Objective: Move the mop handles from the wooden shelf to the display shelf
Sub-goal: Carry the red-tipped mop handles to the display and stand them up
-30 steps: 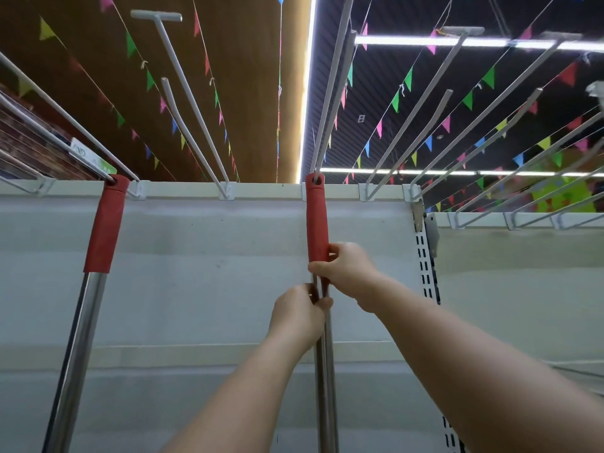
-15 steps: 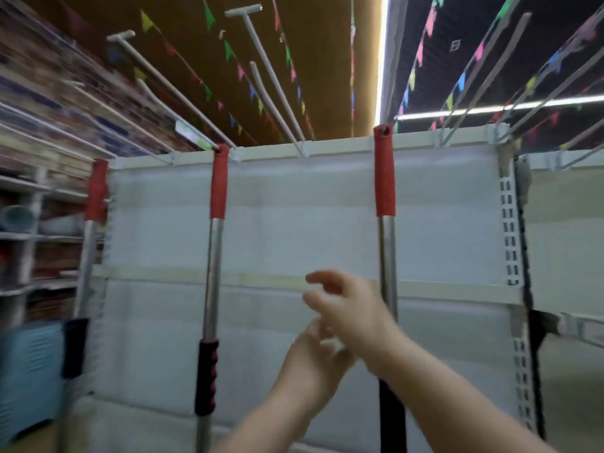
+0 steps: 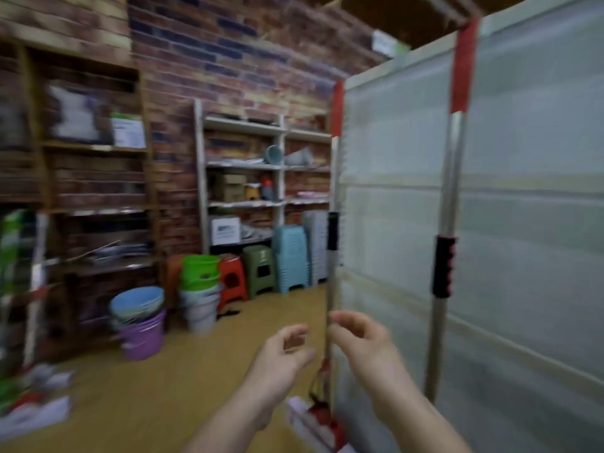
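left hand (image 3: 277,361), right hand (image 3: 366,348), fingers loosely curled, empty

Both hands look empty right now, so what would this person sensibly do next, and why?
Probably walk toward the wooden shelf on the left and reach for another mop handle. Both the left hand and right hand hold nothing, two mop handles already hang on the display shelf, and the view faces the wooden shelf.

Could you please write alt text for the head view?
Two empty hands, left hand and right hand, hover with loosely curled fingers before a pale display shelf panel where two red-topped metal mop handles hang. Behind, blurred, stand coloured plastic buckets and stools.
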`<action>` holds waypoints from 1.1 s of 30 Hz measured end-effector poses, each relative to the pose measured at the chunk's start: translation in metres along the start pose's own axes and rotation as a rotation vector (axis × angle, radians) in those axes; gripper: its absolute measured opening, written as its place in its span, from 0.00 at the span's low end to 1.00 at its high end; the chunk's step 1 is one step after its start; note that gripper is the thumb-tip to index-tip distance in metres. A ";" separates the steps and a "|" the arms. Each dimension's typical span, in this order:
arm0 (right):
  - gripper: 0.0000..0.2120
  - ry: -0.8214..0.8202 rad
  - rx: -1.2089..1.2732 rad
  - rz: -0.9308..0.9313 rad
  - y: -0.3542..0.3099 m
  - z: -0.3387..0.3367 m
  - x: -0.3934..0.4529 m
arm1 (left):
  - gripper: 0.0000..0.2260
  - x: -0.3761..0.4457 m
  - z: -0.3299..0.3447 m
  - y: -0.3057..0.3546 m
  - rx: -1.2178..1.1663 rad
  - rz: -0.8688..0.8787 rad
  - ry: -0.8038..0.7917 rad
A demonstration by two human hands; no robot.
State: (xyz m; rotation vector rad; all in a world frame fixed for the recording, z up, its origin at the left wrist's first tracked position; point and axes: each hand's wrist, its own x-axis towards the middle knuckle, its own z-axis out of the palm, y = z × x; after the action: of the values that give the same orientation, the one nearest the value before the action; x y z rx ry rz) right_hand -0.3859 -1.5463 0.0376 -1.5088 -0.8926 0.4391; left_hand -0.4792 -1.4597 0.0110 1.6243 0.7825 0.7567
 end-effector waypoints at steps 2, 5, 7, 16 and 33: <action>0.07 -0.067 0.020 0.022 0.011 0.043 0.000 | 0.13 -0.007 -0.043 -0.016 -0.056 -0.023 0.041; 0.05 -0.154 0.005 0.032 0.013 0.091 0.002 | 0.14 -0.006 -0.103 -0.048 -0.064 -0.116 0.150; 0.06 -0.212 -0.003 0.055 0.014 0.135 0.011 | 0.14 0.002 -0.142 -0.065 -0.055 -0.144 0.185; 0.09 -0.358 0.001 0.100 0.016 0.347 0.076 | 0.14 0.078 -0.326 -0.106 -0.032 -0.165 0.363; 0.05 -0.603 0.091 0.200 0.068 0.552 0.243 | 0.17 0.208 -0.490 -0.180 -0.017 -0.349 0.691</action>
State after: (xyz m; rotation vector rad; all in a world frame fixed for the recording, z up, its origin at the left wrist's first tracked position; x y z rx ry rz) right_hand -0.6186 -0.9946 -0.0608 -1.4041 -1.1656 1.1055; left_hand -0.7754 -0.9893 -0.0679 1.1502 1.4983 1.0724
